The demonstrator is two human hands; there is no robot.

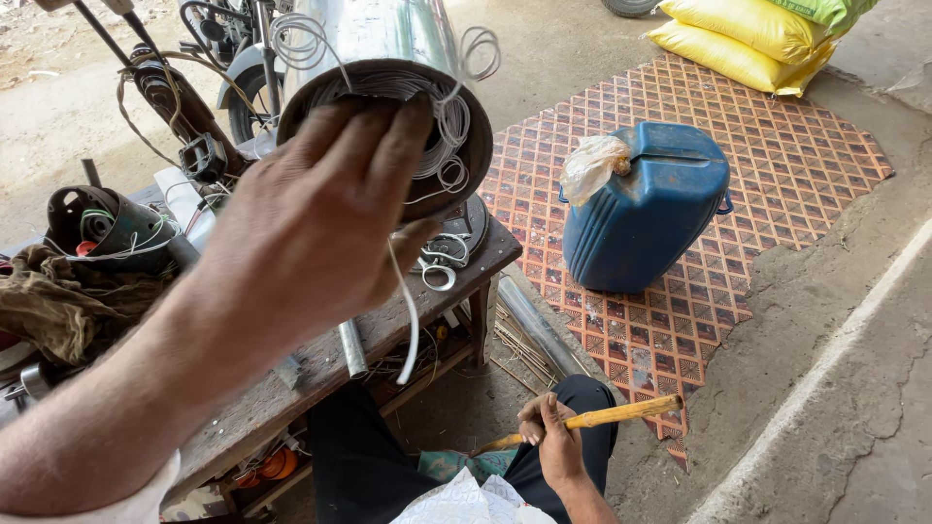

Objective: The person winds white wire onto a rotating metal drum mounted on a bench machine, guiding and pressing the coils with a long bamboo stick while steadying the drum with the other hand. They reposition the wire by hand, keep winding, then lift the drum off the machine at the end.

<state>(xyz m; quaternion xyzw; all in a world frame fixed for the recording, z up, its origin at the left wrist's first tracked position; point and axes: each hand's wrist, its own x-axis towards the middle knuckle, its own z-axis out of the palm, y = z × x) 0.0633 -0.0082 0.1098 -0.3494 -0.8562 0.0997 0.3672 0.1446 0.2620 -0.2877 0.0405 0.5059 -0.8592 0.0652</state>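
- Steel cylinder (374, 39), a motor housing lying on its side on the wooden workbench (291, 374), presents its open end to us; pale winding wire (442, 121) fills the bore and loose loops spring out at the rim.
- We judge the housing heavy and rigid; it is best steadied by the outer rim or the shell, never by the wire.
- We judge the wire thin, springy and easily kinked or nicked; it should be taken as a bundle close to the bore, not by a single stray loop.
- Our left hand (311, 218) covers the open end, fingers spread and nearly straight, fingertips against the windings; a white strand (410, 320) hangs below the palm, and we cannot tell whether the hand pinches it.
- Our right hand (553, 442) rests low by the knee, closed around a yellow wooden stick (621, 413).
- Bench surface: worn, rough timber, crowded with a brown rag (53, 301), a second wound stator (107, 228), a metal tube (351, 347) and wire scraps.
- Surroundings: a dusty concrete floor, a red lattice mat (777, 146), a blue plastic jerrycan (646, 204) on the mat, yellow sacks (748, 39) beyond it, and a bicycle pedal (202, 155) behind the bench.
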